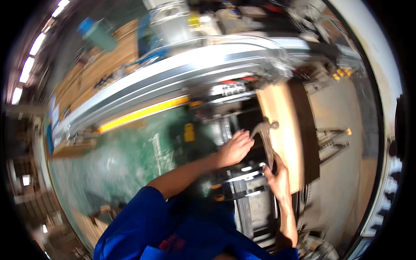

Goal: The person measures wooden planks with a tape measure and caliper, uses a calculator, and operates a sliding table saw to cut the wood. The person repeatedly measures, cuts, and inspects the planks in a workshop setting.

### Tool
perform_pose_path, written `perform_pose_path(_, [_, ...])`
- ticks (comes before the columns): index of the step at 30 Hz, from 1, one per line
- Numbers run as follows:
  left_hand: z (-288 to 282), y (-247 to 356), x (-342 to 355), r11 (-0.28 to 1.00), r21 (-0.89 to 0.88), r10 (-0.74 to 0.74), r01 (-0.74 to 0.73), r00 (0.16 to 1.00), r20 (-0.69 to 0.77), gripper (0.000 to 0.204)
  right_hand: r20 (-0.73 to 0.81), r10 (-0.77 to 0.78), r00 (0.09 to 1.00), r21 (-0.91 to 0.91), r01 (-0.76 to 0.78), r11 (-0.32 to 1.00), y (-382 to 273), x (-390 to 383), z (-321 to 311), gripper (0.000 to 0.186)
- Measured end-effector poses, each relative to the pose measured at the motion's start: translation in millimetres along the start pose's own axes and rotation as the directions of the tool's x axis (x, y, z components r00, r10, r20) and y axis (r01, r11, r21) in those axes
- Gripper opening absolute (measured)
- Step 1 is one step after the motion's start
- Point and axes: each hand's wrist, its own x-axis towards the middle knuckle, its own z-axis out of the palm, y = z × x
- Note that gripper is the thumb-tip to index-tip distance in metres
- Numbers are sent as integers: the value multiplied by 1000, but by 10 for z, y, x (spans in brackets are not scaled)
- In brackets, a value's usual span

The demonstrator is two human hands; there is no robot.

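Note:
My right hand point(279, 180) is closed round the handle of a claw hammer point(265, 134). The hammer's head points away from me, its claw curving left and its round face over a pale wooden panel point(284, 130). My left hand point(236, 149) is just left of the claw, with its fingers drawn together; whatever is between them, if anything, is too blurred to make out. The panel stands along the right side of a machine, with a dark brown face on its right.
A long metal beam point(173, 71) crosses beyond my hands, with a yellow strip point(145, 113) below it. Green worn floor point(125, 160) lies left. Metal rails point(242, 203) run close to my body. A blue-capped bottle point(99, 35) stands far left on wooden boards point(123, 39).

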Motion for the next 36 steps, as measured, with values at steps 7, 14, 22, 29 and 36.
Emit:
perform_pose_path(7, [-896, -273, -3715, 391, -18, -900, 920, 386, 202, 39, 502, -22, 865, -235, 161, 958, -606, -95, 1991, 66])
perform_pose_path(14, [-1400, -394, -6602, 6, -44, -999, 999, 8, 38, 52, 779, 247, 577, -471, 277, 838, 5, 217, 3901, 51])
perform_pose_path(22, [-1592, -304, -6921, -242, -190, -969, 951, -227, 100, 58, 468, -326, 821, -111, 420, 901, -437, 1438, 6563, 54])
perform_pose_path(29, [-1993, -1137, -6075, 8, -340, -977, 940, 80, 198, 49, 449, -255, 856, 214, 175, 961, 311, 1720, 7317, 37])
perform_pose_path(36, [-2261, -1387, -5004, 361, -152, -910, 920, 383, 160, 46, 658, -109, 745, -166, 285, 944, 49, 491, 4984, 32])
